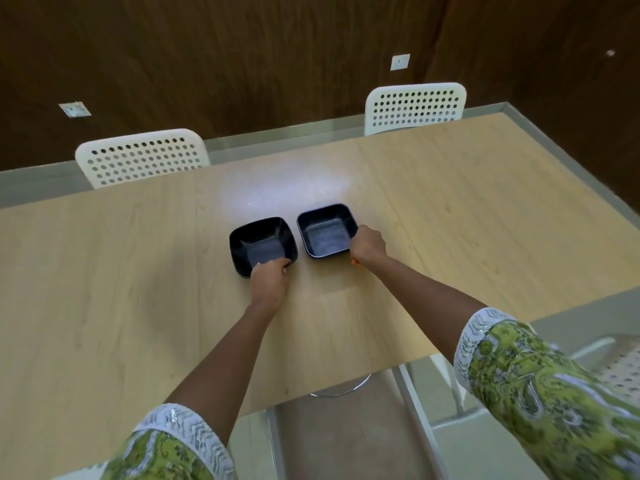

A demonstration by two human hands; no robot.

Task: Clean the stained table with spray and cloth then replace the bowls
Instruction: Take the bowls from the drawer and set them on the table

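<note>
Two square black bowls stand side by side on the light wooden table (104, 271). My left hand (269, 280) grips the near rim of the left bowl (261, 242). My right hand (367, 245) grips the near right corner of the right bowl (325, 232). Both bowls look empty and rest flat on the tabletop. Just behind them the table shows a pale, shiny patch (284, 190) with small glints. No spray bottle or cloth is in view.
Two white perforated chairs stand at the far edge, one at the left (142, 155) and one at the right (415, 105). Another chair (620, 365) is at my near right. A dark wood-panelled wall (242, 64) runs behind the table.
</note>
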